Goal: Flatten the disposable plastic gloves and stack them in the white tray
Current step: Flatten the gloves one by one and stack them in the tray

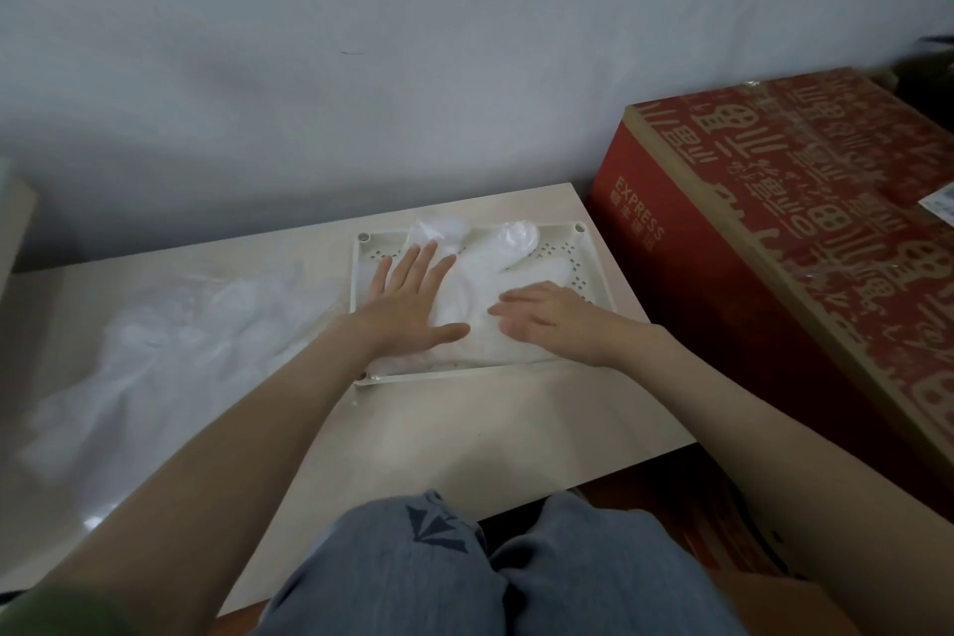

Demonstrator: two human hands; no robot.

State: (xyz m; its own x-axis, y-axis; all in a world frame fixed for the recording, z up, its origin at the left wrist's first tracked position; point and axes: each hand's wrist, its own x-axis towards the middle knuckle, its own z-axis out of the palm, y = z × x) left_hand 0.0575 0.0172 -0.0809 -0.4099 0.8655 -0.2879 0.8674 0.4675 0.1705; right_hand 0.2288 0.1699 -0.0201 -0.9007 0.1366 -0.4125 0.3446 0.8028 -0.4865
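1. We see the gloves [480, 284] lying in the one tray [464, 372], a white, filmy layer covering most of its floor. We cannot count how many are stacked there. Two puffed glove fingers stand up at the far edge.
2. We count two bare hands, both on the gloves in the tray. The left hand [413, 305] lies flat, its fingers straight and spread apart and its thumb stretched out to the right. The right hand [547, 320] rests palm down just beside it, its fingers straight, close together and pointing left. Neither hand grips anything.
3. We see one loose pile [170, 351] of clear gloves left of the tray, too blurred to count.
4. Tray and pile sit on one pale table [490, 418], with the tray near its far right corner.
5. One red box [774, 232] with pale print stands just right of the table.
6. Two knees [413, 568] in blue jeans show at the near edge.
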